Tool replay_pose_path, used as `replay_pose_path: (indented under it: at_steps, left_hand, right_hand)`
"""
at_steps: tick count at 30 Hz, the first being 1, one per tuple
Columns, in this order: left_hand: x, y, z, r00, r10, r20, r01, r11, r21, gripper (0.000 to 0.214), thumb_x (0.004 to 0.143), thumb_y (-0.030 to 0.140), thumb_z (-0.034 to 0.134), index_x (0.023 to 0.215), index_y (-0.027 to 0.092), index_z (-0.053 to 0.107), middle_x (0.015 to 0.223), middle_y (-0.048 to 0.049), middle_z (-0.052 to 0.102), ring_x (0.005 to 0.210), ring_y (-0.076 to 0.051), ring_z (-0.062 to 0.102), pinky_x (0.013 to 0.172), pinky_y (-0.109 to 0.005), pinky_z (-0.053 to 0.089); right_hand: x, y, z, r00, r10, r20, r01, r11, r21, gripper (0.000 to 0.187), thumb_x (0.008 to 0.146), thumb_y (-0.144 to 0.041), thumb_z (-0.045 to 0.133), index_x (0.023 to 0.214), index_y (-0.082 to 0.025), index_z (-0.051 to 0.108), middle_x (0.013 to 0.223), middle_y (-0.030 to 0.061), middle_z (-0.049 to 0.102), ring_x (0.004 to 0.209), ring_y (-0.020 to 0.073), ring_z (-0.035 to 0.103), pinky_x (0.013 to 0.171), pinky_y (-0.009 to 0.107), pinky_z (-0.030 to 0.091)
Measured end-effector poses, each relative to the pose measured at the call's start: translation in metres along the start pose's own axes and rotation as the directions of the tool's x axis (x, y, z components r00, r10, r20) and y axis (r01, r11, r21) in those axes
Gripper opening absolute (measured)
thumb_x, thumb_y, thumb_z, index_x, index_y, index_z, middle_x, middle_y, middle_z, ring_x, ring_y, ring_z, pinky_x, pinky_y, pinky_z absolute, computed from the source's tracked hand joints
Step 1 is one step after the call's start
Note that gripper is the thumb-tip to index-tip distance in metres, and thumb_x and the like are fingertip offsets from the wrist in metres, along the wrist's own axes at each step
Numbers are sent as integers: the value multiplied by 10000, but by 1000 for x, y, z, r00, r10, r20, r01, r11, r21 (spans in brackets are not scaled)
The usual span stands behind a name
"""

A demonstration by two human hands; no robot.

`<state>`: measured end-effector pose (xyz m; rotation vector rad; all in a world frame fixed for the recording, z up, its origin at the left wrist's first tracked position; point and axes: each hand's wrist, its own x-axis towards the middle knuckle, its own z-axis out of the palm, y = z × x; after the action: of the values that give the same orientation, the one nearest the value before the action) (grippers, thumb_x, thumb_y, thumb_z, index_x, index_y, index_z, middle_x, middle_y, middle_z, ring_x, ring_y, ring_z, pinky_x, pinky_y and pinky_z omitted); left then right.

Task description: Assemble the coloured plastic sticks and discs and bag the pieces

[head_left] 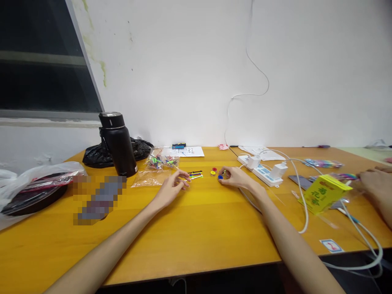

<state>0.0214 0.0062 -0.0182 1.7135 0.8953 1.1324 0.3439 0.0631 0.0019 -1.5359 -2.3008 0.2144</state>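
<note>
My left hand [174,187] rests on the table with loosely bent fingers apart, holding nothing that I can see. Its fingertips lie beside several thin plastic sticks [196,174] in black, blue, yellow and white. My right hand [235,177] pinches a small blue round piece [220,177] at the table surface. Part of that piece and of other small pieces is hidden under the fingers. Just left of it lie a red round piece [214,169] and a yellow round piece [212,173]. Behind my left hand is a clear plastic bag [162,161] of colourful small parts.
A black bottle [118,145] stands at left, near a bagged dark round container [36,194]. To the right are a power strip [261,171] with white cables, a yellow box [324,194] and another person's hand [376,183]. Paper sheets [191,152] lie by the wall.
</note>
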Motion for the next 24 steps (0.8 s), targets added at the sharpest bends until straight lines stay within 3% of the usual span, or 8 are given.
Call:
replay_pose_path:
  at_steps: [6,14,18,24]
  left_hand:
    - [2,-1,-3,1000,22,-14,-21,998,57,249,851,180,480,1069,194,600,1056,-66,677,850,-171,682,719,-281,543]
    - [3,-4,-10,999,32,14,-33,983,178,215,850,175,475,1003,183,626,908,-40,705,696,-145,628,640,-249,464]
    - [-1,0,-11,994,77,79,-99,943,317,217,890,174,438,979,191,635,810,-18,696,738,-164,631,720,-272,459]
    - [-4,-1,-10,971,18,237,-116,908,403,248,905,185,423,976,186,661,883,-40,687,810,-188,625,763,-289,452]
  right_hand:
    - [1,-22,3,985,1,-171,5,999,36,197,887,-379,543,856,-187,579,621,-25,544,563,124,466,561,242,249]
    - [-14,-87,45,976,-218,9,218,976,-16,259,871,-251,536,640,-187,440,583,-17,498,534,109,369,571,268,205]
    - [-17,-93,55,978,-208,12,208,978,-19,273,891,-252,524,638,-191,442,572,-17,476,527,116,353,575,276,196]
    - [-22,-93,56,977,-213,-25,213,977,-17,316,932,-281,499,641,-185,425,584,-8,479,544,113,382,581,281,179]
